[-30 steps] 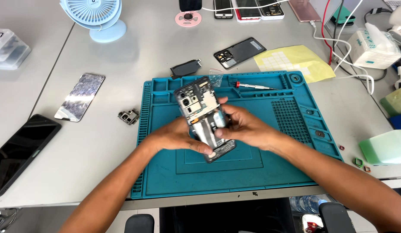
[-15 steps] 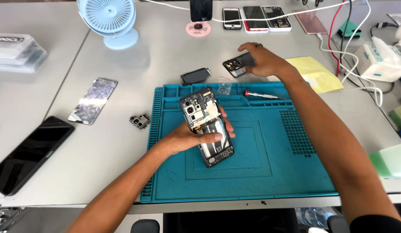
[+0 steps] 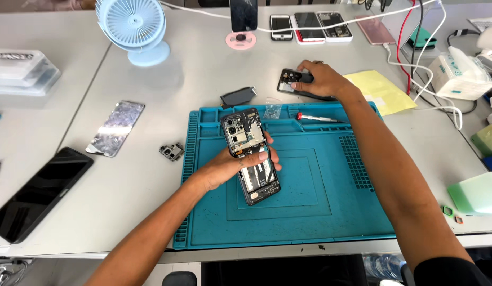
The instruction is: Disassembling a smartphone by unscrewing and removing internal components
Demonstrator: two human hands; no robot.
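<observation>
At frame centre, my left hand (image 3: 232, 167) grips the rigid, fragile opened phone (image 3: 249, 154) by its edges while my right hand (image 3: 322, 80) clasps a dark back cover (image 3: 289, 81).

Teal mat (image 3: 320, 212), pale blue fan (image 3: 132, 26), yellow paper (image 3: 381, 90), black phone (image 3: 250, 156).

Views: one only, the head camera, so no second view shares the scene.
Position: worn on the person's head, above the near edge of the counter (image 3: 150, 63).
Direction: looks forward and steeply down; the far edge of the counter lies along the top of the frame.
Nearness: close; both forearms enter from the bottom, and the teal mat (image 3: 330, 212) fills the middle.
Reach: the left hand (image 3: 232, 167) sits central, the right hand (image 3: 322, 79) further off.
</observation>
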